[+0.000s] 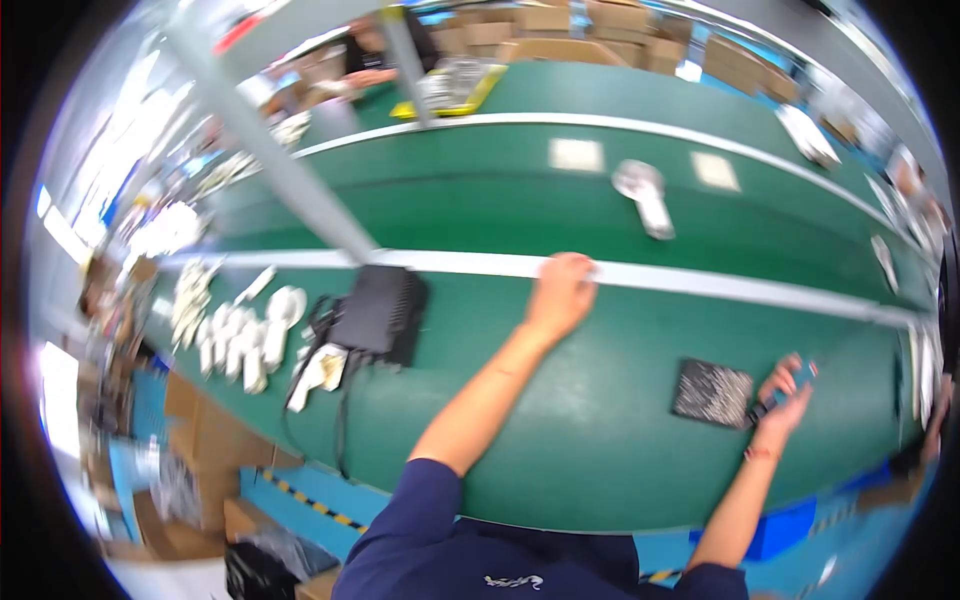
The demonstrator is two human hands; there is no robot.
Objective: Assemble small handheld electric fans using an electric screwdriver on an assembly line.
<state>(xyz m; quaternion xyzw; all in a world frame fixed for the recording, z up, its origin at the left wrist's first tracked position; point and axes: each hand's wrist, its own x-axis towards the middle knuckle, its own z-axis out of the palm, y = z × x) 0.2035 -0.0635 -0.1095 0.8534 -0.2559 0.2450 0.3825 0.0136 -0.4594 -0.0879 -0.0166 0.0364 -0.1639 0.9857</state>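
My left hand (564,290) is at the pale rail (460,263) along the bench's far side, its fingers curled in; whether anything is inside them is hidden. On the right, my right hand (783,397) is closed around a blue and black screwdriver (803,374), blurred in outline. Just left of that hand lies a black tray (690,385) with many small metallic pieces, probably screws. Beyond the rail, a white handheld fan (645,198) rests on the green belt (480,185), farther off than my left hand.
Several white handheld fans (240,340) stand or lie at the bench's left. Beside them are a black box (375,315) with cords and a small white part (322,372). A grey post (290,160) rises from the rail. Another person (375,60) sits beyond the belt near a yellow-edged tray (460,90).
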